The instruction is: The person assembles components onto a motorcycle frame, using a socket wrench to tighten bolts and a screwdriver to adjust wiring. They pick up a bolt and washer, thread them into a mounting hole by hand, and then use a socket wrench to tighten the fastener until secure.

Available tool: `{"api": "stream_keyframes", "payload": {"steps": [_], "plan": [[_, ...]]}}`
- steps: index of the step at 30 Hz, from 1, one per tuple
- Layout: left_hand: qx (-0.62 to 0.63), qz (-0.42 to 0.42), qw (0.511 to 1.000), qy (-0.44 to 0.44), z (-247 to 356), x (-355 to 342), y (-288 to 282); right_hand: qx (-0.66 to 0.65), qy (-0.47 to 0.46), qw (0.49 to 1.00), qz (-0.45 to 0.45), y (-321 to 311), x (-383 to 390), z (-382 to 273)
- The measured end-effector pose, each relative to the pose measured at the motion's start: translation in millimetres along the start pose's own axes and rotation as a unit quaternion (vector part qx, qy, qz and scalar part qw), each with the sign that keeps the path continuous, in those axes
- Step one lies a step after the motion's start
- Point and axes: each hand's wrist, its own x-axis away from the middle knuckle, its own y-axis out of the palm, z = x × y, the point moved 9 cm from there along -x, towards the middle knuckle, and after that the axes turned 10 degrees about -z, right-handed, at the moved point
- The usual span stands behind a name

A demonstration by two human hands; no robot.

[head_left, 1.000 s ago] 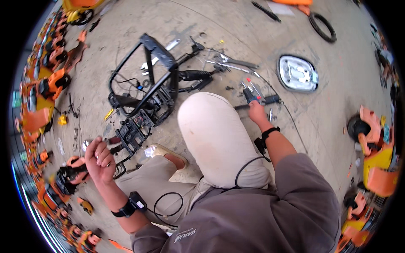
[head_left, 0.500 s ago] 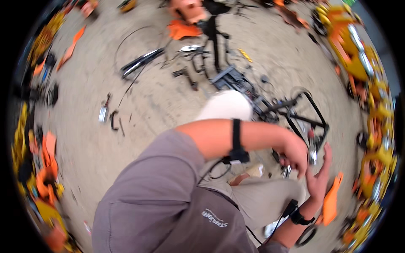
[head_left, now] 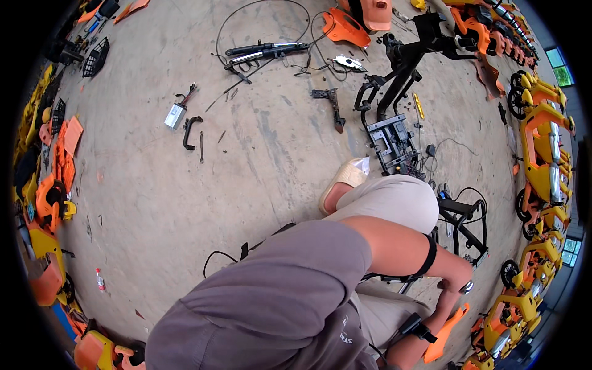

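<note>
A black tubular scooter frame lies on the floor at the right, beyond my bent knee. My left hand is bent down at its near end, fingers curled round something hidden from me. Just below, my right hand meets the left one; its fingers are covered. A small shiny round metal part shows beside both hands. Close to my right forearm lies an orange plastic panel. Farther up, the frame carries a grey slotted tray and a tall black steering column.
A fork with black and silver tubes, a silver box with wires, a curved black bracket and a wrench lie on the concrete floor. Yellow and orange scooters line the right side. A small bottle stands at left.
The view has swung, so the floor parts and frame sit differently in it. My right hand, stretched out with fingers apart before, is now against my left hand, lower in the picture.
</note>
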Motion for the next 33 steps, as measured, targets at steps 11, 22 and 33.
{"api": "stream_keyframes", "payload": {"steps": [11,22,33], "plan": [[-0.046,0.321,0.942,-0.082,-34.8,60.2,-119.5,-0.180,-0.055,0.982,0.016,66.2,7.4,-63.7],[-0.102,0.358,0.912,-0.173,-45.5,131.1,-185.8,-0.191,-0.009,0.981,-0.027,82.5,-0.1,-13.7],[-0.086,0.254,0.951,-0.154,-26.0,131.9,-149.6,-0.120,-0.071,0.989,0.053,71.4,16.6,-28.9]]}}
